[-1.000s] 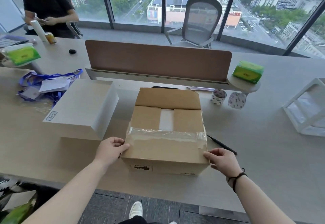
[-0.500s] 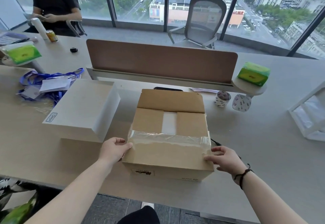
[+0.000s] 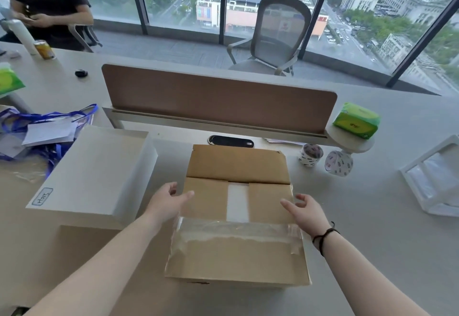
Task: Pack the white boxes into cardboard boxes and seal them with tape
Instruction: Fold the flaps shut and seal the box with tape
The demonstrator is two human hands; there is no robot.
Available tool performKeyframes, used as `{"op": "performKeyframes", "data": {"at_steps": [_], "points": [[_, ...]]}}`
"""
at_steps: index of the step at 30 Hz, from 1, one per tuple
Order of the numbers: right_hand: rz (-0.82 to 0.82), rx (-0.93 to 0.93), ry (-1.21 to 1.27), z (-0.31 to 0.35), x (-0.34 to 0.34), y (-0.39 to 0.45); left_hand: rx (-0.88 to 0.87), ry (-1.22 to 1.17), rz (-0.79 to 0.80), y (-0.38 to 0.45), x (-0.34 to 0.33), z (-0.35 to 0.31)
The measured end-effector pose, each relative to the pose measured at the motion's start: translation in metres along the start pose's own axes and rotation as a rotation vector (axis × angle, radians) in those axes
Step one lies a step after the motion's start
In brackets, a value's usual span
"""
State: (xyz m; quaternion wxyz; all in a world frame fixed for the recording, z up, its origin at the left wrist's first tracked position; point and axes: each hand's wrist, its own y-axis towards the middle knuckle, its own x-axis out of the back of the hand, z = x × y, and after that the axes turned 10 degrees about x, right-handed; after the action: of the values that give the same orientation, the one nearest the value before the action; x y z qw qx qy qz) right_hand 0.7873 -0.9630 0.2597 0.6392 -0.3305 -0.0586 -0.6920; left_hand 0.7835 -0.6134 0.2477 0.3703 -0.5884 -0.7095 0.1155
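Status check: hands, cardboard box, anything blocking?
Left hand and right hand open at cardboard box sides. Clear tape across front flap. Nothing blocking.

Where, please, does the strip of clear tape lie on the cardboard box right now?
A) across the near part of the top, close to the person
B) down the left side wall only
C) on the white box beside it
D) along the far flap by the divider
A: the clear tape runs crosswise over the near part of the cardboard box, nearer the person than the hands.
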Motion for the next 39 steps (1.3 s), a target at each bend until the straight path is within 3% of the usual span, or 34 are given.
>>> {"op": "performKeyframes", "data": {"at_steps": [6,10,13,19,25,36,39], "points": [[-0.043,-0.052,0.096,0.029,-0.006,0.048,0.075,-0.155,0.148,0.032,0.0,-0.044],[-0.061,-0.179,0.324,0.029,-0.008,0.058,0.057,-0.203,0.205,0.038,-0.002,-0.055],[-0.069,-0.225,0.517,0.031,-0.002,0.055,0.045,-0.244,0.166,0.044,0.002,-0.05],[-0.023,-0.206,0.624,0.012,0.011,0.043,0.048,-0.318,0.06,0.032,0.003,-0.035],[0.097,-0.133,0.507,-0.01,0.012,0.008,0.047,-0.284,0.065,0.008,0.005,-0.013],[0.063,0.064,0.386,-0.036,-0.01,-0.019,-0.09,0.062,0.114,-0.026,-0.007,0.028],[0.027,0.108,0.365,-0.038,-0.013,-0.024,-0.067,0.008,0.117,-0.028,-0.009,0.033]]}}
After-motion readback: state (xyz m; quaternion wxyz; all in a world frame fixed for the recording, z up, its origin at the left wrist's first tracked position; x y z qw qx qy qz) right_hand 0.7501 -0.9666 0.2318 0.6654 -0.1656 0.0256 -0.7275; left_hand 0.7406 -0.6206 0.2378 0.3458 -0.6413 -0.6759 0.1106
